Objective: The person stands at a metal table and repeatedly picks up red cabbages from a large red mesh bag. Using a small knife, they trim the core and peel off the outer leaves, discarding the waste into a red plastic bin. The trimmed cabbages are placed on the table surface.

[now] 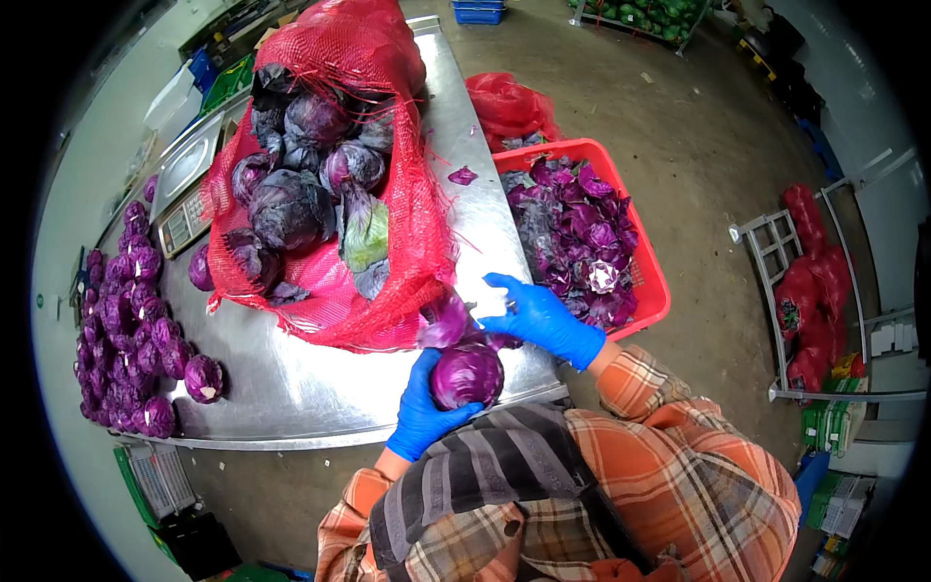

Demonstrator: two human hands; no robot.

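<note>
My left hand point(430, 407), in a blue glove, holds a shiny red cabbage head point(467, 375) near the front edge of the steel table point(291, 378). My right hand point(538, 316), gloved too, is spread just above and right of it, fingers apart. Loose purple leaves point(445, 320) lie or hang between the head and the bag; whether the right fingers touch them is unclear. Beyond, an open red mesh bag point(414, 218) holds dark, untrimmed red cabbages point(291, 209). Many smooth red cabbages point(120, 327) are piled at the table's left end.
A red crate point(658, 291) of purple leaves stands against the table's right side, with a red mesh bag point(509, 109) behind it. A scale point(185, 218) sits at the table's far left. At far right, a metal rack point(774, 291) holds filled red bags.
</note>
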